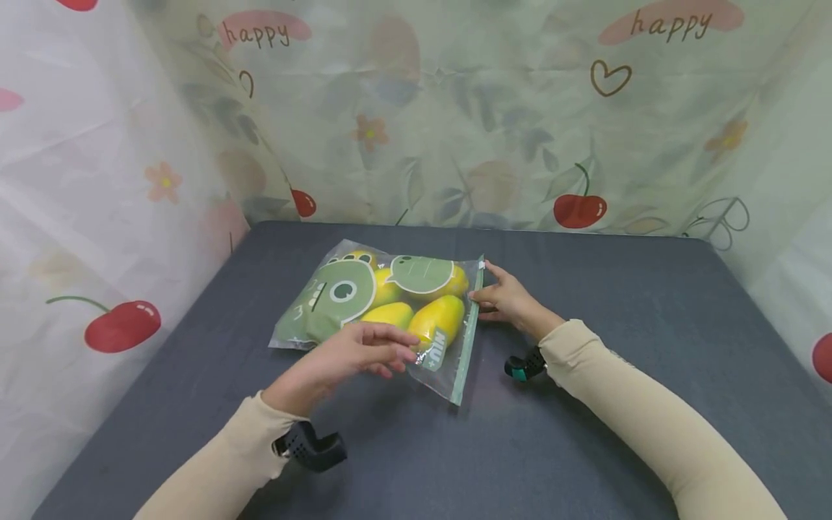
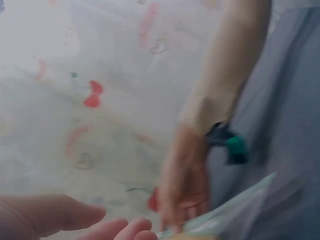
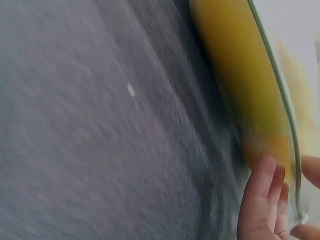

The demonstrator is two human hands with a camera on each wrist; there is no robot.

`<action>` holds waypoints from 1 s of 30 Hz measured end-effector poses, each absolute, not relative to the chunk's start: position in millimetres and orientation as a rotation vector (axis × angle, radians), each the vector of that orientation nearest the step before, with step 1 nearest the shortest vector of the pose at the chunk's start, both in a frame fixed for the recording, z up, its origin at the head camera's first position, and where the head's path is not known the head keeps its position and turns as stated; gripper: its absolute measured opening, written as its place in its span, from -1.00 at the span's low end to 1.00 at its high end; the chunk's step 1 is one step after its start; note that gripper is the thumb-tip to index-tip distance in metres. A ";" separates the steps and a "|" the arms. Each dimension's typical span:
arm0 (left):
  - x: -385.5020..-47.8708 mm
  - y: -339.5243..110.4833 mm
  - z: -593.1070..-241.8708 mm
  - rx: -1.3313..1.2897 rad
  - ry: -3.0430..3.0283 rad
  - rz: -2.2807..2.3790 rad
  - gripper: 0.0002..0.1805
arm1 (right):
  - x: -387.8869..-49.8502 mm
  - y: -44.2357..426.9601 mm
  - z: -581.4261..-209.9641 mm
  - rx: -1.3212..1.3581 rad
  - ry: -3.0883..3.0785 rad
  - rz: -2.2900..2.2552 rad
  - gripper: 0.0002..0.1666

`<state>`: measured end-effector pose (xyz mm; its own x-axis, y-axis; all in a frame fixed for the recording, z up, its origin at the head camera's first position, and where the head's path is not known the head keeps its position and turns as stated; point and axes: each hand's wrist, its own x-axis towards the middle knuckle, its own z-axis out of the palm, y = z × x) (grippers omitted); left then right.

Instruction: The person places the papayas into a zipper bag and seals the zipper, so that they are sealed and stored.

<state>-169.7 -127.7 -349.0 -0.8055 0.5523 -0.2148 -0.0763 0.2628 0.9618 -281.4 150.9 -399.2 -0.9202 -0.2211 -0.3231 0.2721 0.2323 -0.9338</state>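
A clear zip bag (image 1: 469,339) with a green cartoon print lies on the dark table, its pale green zip edge facing right. Several yellow mangoes (image 1: 438,321) are inside it. At the far end of that edge, my right hand (image 1: 513,300) holds the bag, the thumb on one side and the fingers (image 3: 257,195) on the other. My left hand (image 1: 357,350) is over the near side of the bag, fingers loosely extended and gripping nothing. Whether its fingertips touch the plastic is hard to tell.
The dark table (image 1: 585,448) extends around the bag. Behind it hangs a patterned curtain (image 1: 442,144) with cherries and flowers, and similar cloth covers both sides. A black wrist camera (image 1: 315,448) hangs below the left wrist, another (image 1: 525,365) below the right.
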 end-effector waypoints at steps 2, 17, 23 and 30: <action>-173.9 -136.4 -338.7 0.429 2.087 1.609 -0.56 | -275.5 149.4 -399.5 0.022 2.123 -1.720 0.07; -193.2 -182.2 -307.5 0.197 2.360 1.810 -0.55 | -247.5 157.7 -401.0 -0.062 2.212 -1.724 -0.04; -198.2 -187.2 -316.7 0.123 2.350 1.821 -0.56 | -249.6 178.4 -398.5 -0.039 2.301 -1.699 -0.15; -203.0 -191.7 -325.8 0.116 2.340 1.845 -0.57 | -255.1 203.3 -400.5 0.013 2.366 -1.679 -0.25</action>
<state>-203.0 -191.7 -325.8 -0.9843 0.1587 -0.0769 -0.0377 0.2367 0.9709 -255.1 203.3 -400.5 -0.9712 -0.1307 -0.1990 0.1446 0.3400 -0.9293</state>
